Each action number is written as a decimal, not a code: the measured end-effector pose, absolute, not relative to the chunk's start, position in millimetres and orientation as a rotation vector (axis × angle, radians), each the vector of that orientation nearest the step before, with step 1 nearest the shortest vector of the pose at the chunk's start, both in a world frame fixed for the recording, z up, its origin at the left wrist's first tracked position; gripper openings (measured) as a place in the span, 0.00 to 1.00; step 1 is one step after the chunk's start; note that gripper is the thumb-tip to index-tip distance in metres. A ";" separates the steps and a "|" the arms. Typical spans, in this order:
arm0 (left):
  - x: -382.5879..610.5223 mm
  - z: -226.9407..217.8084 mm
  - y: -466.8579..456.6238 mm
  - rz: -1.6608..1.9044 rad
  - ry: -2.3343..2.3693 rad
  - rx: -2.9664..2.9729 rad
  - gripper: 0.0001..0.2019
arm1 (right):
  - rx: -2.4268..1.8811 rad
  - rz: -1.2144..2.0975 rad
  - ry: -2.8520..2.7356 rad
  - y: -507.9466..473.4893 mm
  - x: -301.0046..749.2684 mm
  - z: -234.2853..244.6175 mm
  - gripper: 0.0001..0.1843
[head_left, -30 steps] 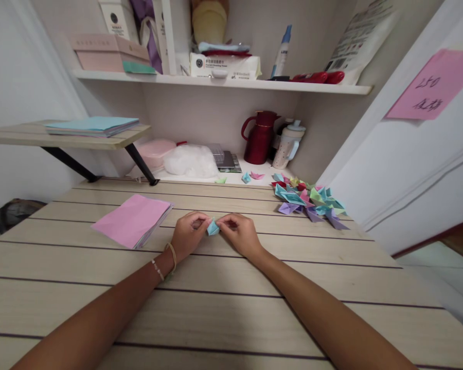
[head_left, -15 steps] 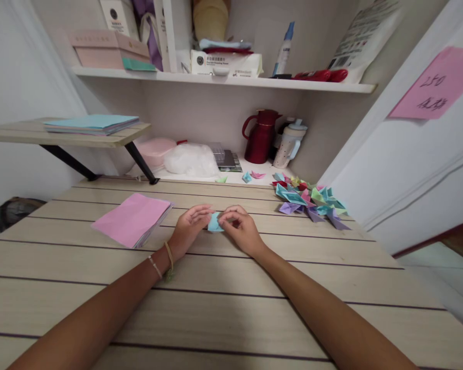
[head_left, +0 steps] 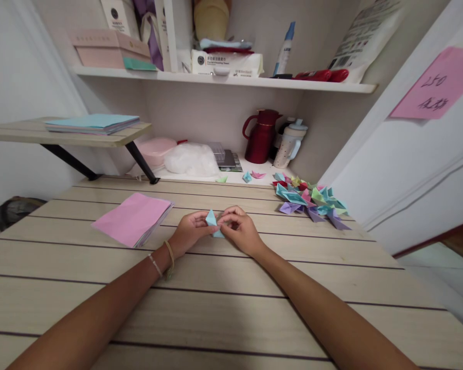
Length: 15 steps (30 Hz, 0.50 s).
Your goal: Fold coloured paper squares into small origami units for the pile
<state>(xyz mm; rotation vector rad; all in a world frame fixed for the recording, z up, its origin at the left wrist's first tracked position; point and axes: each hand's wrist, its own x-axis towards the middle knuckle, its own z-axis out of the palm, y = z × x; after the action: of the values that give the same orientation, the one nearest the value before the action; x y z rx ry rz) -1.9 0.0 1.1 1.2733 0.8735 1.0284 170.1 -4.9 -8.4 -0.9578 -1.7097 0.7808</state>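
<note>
A small piece of folded light-blue paper (head_left: 211,218) is held between my two hands, just above the slatted table. My left hand (head_left: 191,231) pinches it from the left, with the thumb across its front. From the right, my right hand (head_left: 237,227) grips its edge between thumb and forefinger. One pointed flap stands up above my left thumb, and a lower part shows beneath the fingertips. Fingers hide the middle of the paper. Left of my hands lies a stack of square paper (head_left: 133,220) with a pink sheet on top.
Several folded paper boats (head_left: 308,198) in mixed colours lie heaped at the table's back right. A red jug (head_left: 260,136) and a pale bottle (head_left: 289,144) stand behind. A raised board (head_left: 7,131) at left carries blue-topped paper (head_left: 92,123).
My left hand has closed its thumb and fingers on the light-blue paper. The paper, flat and squarish before, now has a pointed flap raised. My right hand has hardly moved.
</note>
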 end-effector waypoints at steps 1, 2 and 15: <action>-1.7 1.1 -0.2 1.032 0.878 1.279 0.16 | -0.948 0.787 -1.718 -5.7 169.6 -8.0 0.06; -1.6 1.2 -0.4 1.040 0.884 1.284 0.14 | -0.942 0.797 -1.710 -6.3 169.0 -7.9 0.06; 1.4 3.3 -2.4 1.132 0.938 1.297 0.10 | -1.072 0.987 -1.677 -6.8 164.4 -12.4 0.13</action>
<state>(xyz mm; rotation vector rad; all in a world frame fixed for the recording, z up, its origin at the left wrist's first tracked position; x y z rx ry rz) 1.4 -2.4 3.3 1.2967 0.9380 1.1321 164.4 -6.8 -12.4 -1.0717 -1.6774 0.9874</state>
